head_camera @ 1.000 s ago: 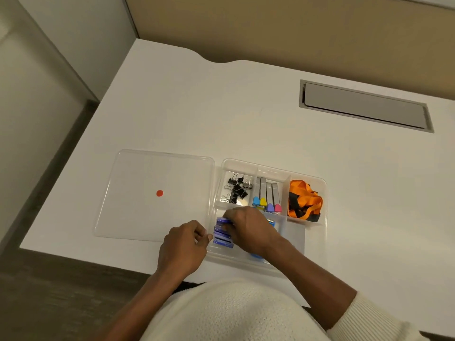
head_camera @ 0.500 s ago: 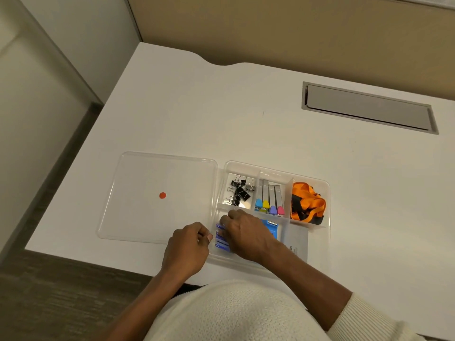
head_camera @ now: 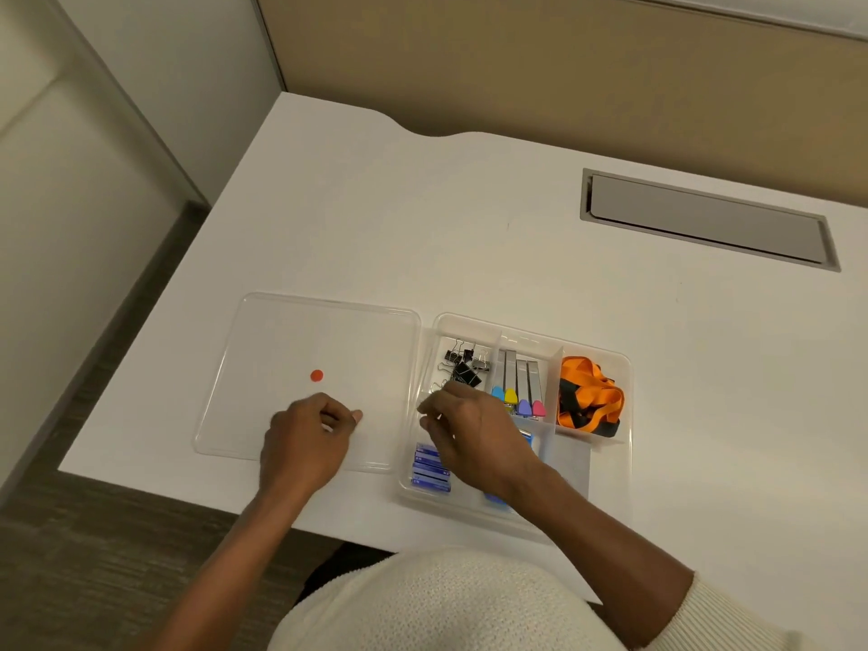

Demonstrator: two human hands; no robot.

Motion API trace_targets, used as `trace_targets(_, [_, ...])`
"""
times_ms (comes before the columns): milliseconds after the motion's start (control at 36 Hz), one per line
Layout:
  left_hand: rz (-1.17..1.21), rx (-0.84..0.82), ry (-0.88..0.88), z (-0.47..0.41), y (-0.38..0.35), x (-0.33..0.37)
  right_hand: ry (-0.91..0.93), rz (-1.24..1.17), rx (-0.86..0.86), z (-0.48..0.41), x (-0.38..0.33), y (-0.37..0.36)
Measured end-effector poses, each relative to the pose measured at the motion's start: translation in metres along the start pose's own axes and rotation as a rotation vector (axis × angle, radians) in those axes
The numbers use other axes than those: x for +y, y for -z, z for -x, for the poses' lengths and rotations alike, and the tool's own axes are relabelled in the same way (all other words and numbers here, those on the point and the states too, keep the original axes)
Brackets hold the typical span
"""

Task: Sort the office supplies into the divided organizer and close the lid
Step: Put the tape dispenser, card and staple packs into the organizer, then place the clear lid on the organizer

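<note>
Clear plastic organizer [head_camera: 624, 467] on a white desk [head_camera: 469, 237], near its front edge, open. Lid [head_camera: 291, 340] lying flat just left of it, edges touching or nearly so, a red dot [head_camera: 317, 375] near its middle.

In the far left compartment, black binder clips [head_camera: 465, 366]. In the far middle one, grey strips [head_camera: 521, 378] side by side with coloured tips [head_camera: 516, 406]: blue, yellow, purple, pink. In the far right one, an orange and black lanyard [head_camera: 589, 401], bunched up. In the near left part, small blue boxes [head_camera: 430, 472] stacked in a row; right of them something blue, mostly hidden under the wrist, and a pale sheet [head_camera: 570, 467] at the near right.

Left hand [head_camera: 305, 444] over the near right part of the lid, loosely clenched, thumb tip pointing right; touching the lid or just above it, cannot tell which. Nothing visible in its grip.

Right hand [head_camera: 474, 434] above the organizer, over the divider between the clips and the blue boxes, fingers [head_camera: 430, 406] curled and pinched toward the left; holding anything or not, cannot tell. Forearm crossing the near compartments, cream knit sleeve [head_camera: 732, 617] pushed up.

Far right on the desk, well apart, a grey cable hatch [head_camera: 704, 220]. Beyond, a tan partition [head_camera: 516, 54].
</note>
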State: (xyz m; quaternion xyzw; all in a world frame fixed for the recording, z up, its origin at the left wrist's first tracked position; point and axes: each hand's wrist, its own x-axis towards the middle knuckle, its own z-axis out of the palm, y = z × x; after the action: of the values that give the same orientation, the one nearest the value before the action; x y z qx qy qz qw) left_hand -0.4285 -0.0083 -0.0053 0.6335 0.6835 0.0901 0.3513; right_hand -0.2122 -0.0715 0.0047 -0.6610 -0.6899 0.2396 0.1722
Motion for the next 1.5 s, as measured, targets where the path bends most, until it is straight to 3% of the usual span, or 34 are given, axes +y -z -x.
trace_targets(111, [-0.029, 0.147, 0.045, -0.020, 0.025, -0.010, -0.083, -0.153, 0.014, -0.021, -0.021, 0.005])
trace_targets(250, [-0.156, 0.291, 0.086, -0.043, 0.044, -0.029, -0.262, -0.146, -0.129, -0.055, -0.053, -0.011])
trace_targets(417, [-0.302, 0.205, 0.226, -0.072, 0.052, -0.050, -0.413, -0.012, -0.295, -0.081, -0.084, -0.032])
trace_targets(528, [-0.250, 0.157, 0.246, -0.085, 0.056, -0.056, -0.649, -0.157, -0.309, -0.099, -0.089, -0.052])
trace_targets(639, [-0.274, 0.125, 0.235, -0.090, 0.058, -0.057, -0.759, -0.284, -0.256, -0.110, -0.094, -0.060])
trace_targets(972, [-0.168, 0.160, 0.353, -0.110, 0.082, -0.064, -0.852, -0.536, 0.002, -0.109, -0.107, -0.059])
trace_targets(1194, [-0.185, 0.292, 0.321, -0.117, 0.118, -0.066, -0.764, -0.724, 0.059, -0.105, -0.117, -0.025])
trace_targets(1333, [-0.102, 0.344, 0.243, -0.111, 0.121, -0.037, -0.667, -0.682, 0.182, -0.087, -0.105, 0.011])
trace_targets(1500, [-0.066, 0.256, 0.094, -0.083, 0.073, 0.025, -0.707, -0.550, 0.339, -0.046, -0.050, 0.049])
